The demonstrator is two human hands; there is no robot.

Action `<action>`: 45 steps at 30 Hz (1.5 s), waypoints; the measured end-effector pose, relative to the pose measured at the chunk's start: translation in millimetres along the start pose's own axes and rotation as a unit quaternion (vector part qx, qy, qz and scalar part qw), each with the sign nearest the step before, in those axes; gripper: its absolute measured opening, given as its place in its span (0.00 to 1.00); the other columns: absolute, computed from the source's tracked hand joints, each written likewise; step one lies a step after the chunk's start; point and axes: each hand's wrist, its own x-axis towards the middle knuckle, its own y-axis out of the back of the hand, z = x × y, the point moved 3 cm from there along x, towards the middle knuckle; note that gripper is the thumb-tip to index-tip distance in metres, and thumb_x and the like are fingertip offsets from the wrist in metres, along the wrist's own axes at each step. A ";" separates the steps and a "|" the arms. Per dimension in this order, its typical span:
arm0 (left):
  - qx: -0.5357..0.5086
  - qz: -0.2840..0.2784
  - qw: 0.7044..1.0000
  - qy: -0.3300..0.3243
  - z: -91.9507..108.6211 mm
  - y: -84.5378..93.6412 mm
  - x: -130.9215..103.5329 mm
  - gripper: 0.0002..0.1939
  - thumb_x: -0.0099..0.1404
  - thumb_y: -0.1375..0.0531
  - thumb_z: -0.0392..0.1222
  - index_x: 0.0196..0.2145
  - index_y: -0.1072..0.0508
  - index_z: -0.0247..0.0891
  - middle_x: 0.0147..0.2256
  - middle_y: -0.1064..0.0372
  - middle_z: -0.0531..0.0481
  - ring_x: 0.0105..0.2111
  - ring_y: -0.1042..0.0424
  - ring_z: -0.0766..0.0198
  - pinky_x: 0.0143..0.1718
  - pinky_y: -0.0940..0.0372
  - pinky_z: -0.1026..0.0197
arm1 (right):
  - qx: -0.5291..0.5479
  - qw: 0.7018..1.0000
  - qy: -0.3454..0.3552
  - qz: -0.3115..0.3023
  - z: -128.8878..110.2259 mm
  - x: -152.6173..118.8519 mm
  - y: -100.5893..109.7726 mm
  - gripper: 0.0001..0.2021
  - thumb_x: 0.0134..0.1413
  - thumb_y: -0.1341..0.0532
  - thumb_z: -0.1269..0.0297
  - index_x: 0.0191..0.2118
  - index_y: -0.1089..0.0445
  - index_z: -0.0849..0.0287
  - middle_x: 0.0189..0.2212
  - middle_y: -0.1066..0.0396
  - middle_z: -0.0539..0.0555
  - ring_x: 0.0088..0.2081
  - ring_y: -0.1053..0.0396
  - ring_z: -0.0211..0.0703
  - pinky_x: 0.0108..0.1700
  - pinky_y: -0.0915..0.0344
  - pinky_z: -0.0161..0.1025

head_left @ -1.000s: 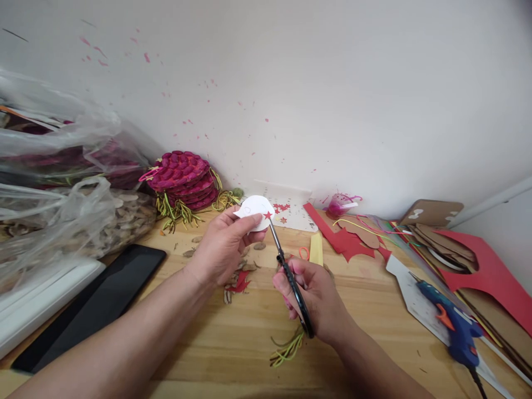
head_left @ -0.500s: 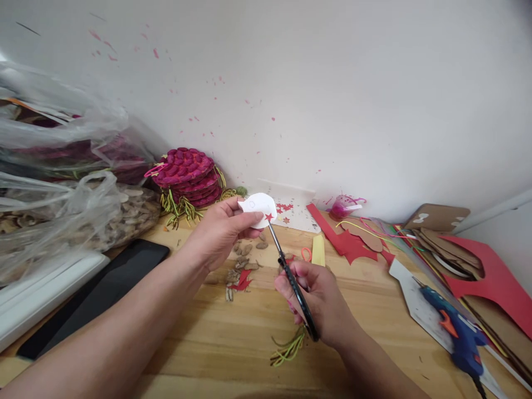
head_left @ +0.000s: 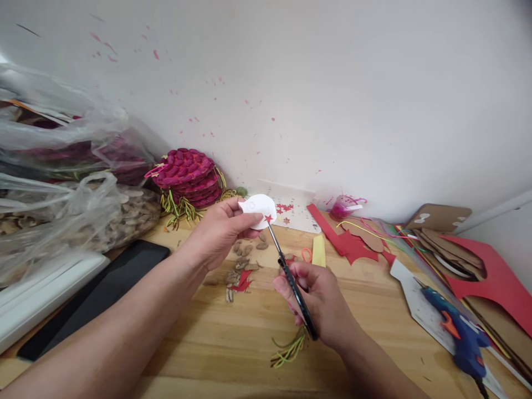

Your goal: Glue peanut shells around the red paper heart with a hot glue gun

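Observation:
My left hand (head_left: 224,228) pinches a rounded white paper piece (head_left: 260,203) with a pointed tip, its thumb lying on top. A small red star (head_left: 268,218) shows at the paper's lower right. In my right hand (head_left: 318,296) are black-handled scissors (head_left: 296,293), their blades pointing up and left. The blade tips meet the star's lower edge; whether the blades are closed is hard to tell. Below the hands on the wooden table (head_left: 216,338) lie brown seed-like pieces (head_left: 244,249), red scraps (head_left: 241,281) and a bundle of yellow-green strings (head_left: 290,350).
Stacked magenta discs (head_left: 189,174) and plastic bags (head_left: 83,216) stand at left, beside a black phone-like slab (head_left: 100,293). Small red stars (head_left: 285,208) lie on white card behind. A blue glue gun (head_left: 455,327), red paper (head_left: 492,277) and a magenta-stained cup (head_left: 344,206) are rightward.

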 end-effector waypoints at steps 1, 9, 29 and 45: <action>0.001 0.003 1.000 -0.001 -0.1 0.1 -0.2 0.17 0.46 0.22 0.37 0.29 0.25 0.34 0.34 0.21 0.47 0.30 0.24 0.66 0.27 0.29 0.67 | 0.001 1.000 0.001 0.001 -0.1 0.0 0.0 0.26 0.48 0.27 0.43 0.24 0.39 0.56 0.17 0.46 0.42 0.18 0.48 0.31 0.20 0.54 0.31; -0.010 0.007 1.000 0.000 0.1 -2.4 -1.5 0.18 0.45 0.22 0.37 0.33 0.22 0.33 0.35 0.20 0.46 0.29 0.24 0.66 0.28 0.29 0.67 | 0.003 1.000 -0.001 0.002 1.6 2.1 -0.5 0.26 0.47 0.26 0.43 0.24 0.39 0.56 0.16 0.45 0.42 0.18 0.48 0.31 0.20 0.54 0.32; -0.004 -0.003 1.000 -0.002 -1.7 -1.5 -0.4 0.21 0.47 0.22 0.38 0.39 0.19 0.31 0.37 0.19 0.44 0.30 0.23 0.67 0.27 0.29 0.70 | -0.008 1.000 0.020 0.022 -4.0 0.4 -1.9 0.26 0.48 0.26 0.44 0.23 0.40 0.56 0.16 0.46 0.43 0.18 0.48 0.32 0.20 0.52 0.32; 0.002 -0.005 1.000 0.002 -2.1 0.9 0.3 0.21 0.47 0.21 0.38 0.39 0.19 0.31 0.36 0.19 0.44 0.30 0.23 0.67 0.27 0.28 0.70 | -0.019 0.999 0.026 0.016 -0.8 1.5 -0.3 0.26 0.50 0.27 0.46 0.23 0.42 0.56 0.17 0.47 0.42 0.18 0.49 0.31 0.21 0.57 0.33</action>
